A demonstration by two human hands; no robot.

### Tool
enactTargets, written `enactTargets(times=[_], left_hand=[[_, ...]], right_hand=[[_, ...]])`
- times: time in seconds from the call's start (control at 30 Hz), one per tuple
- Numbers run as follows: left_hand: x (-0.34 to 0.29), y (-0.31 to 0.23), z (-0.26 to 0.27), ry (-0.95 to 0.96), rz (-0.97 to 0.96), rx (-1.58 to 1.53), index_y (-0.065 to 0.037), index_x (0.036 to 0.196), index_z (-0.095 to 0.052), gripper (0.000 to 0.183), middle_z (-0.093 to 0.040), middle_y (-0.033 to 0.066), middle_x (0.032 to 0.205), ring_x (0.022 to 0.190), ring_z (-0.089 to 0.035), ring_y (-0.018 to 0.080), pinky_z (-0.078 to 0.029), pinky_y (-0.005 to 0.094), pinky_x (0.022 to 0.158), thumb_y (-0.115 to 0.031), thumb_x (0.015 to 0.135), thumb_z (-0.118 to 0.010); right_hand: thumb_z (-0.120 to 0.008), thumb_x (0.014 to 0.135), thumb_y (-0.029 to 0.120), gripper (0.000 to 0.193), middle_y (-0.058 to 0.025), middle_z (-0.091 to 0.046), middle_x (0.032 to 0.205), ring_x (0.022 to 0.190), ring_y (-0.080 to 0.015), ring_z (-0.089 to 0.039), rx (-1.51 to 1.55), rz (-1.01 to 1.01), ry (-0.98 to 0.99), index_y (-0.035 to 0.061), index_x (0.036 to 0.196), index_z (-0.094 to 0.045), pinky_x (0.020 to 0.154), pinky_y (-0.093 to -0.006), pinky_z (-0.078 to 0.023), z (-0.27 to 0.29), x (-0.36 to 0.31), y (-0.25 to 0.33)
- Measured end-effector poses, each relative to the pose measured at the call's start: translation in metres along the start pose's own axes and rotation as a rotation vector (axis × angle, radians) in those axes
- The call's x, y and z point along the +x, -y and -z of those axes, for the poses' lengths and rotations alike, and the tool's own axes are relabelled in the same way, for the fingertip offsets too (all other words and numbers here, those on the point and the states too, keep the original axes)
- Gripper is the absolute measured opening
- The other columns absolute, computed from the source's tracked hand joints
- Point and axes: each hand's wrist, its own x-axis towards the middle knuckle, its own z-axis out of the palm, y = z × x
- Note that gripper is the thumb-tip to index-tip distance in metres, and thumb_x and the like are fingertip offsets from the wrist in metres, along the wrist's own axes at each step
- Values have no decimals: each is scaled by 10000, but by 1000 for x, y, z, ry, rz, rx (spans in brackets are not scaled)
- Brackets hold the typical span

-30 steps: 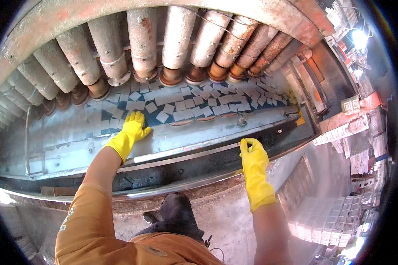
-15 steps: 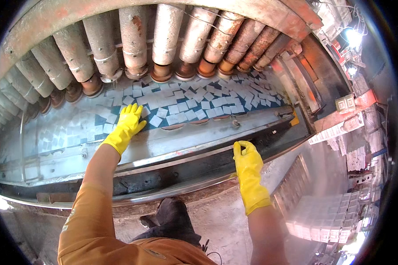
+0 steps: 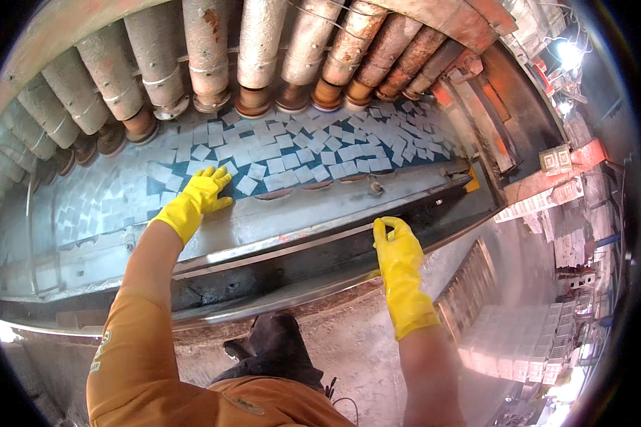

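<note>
My left hand (image 3: 196, 199), in a yellow rubber glove, lies over the near edge of a bed of small flat grey-white square pieces (image 3: 278, 162). Its fingers are spread, the tips touching or just above the pieces. These lie scattered on a wet bluish surface, some overlapping. My right hand (image 3: 400, 267), gloved alike, hangs in front of the machine's near metal rail (image 3: 285, 213). Its fingers curl in and thumb and forefinger come together at the tips. Whatever might be inside that grip is hidden.
A row of thick, worn metal cylinders (image 3: 210, 57) stands along the far side of the bed, under a curved beam. The machine's red-and-grey end frame (image 3: 477, 128) rises at right. Stacks of pale tiles (image 3: 520, 341) and a wooden pallet (image 3: 470, 281) are on the floor at right.
The view has shifted slightly, so the bed and cylinders sit higher in it. My left hand has come slightly nearer me relative to the pieces. My right hand keeps the same curled shape.
</note>
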Motion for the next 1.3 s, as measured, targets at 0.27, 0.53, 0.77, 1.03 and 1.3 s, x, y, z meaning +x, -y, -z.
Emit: enactTargets(times=[0.27, 0.53, 0.77, 1.03, 1.3], left_hand=[[46, 8, 24, -323, 60, -138, -104, 1361, -631, 549, -652, 193, 1350, 1242, -602, 405, -474, 471, 1057, -364, 884, -717], [81, 19, 12, -25, 376, 24, -216, 1550, -456, 577, -390, 133, 1644, 1452, -420, 439, -353, 526, 1185, -206, 982, -560], [81, 49, -5, 46, 233, 29, -284, 1500, -545, 562, -410, 112, 1648, 1491, -394, 439, -312, 477, 1237, -74, 989, -445], [99, 57, -1, -343, 179, 58, -136, 1390, -613, 517, -628, 120, 1417, 1303, -574, 368, -464, 508, 1050, -256, 891, -669], [137, 75, -10, -78, 199, 119, -174, 1386, -608, 422, -641, 96, 1398, 1296, -594, 338, -459, 501, 1063, -239, 970, -578]], right_hand=[[-663, 955, 535, 417, -75, -767, 966, 910, -307, -736, -7, -64, 75, 183, 1162, -742, 808, -433, -563, 12, 13, 29], [-665, 957, 526, 408, -81, -763, 955, 880, -312, -733, 21, -22, -1, 173, 1142, -752, 788, -434, -563, -3, 34, 47], [-657, 955, 535, 406, -65, -767, 954, 887, -305, -734, 2, -41, 33, 195, 1152, -757, 797, -434, -563, -5, 45, 61], [-695, 949, 504, 388, -61, -753, 871, 830, -265, -728, 26, -51, 29, 178, 1152, -747, 801, -397, -552, -9, 50, 70], [-651, 948, 533, 398, -122, -779, 979, 953, -354, -733, -12, -33, -9, 195, 1126, -760, 844, -455, -565, -12, 60, 90]])
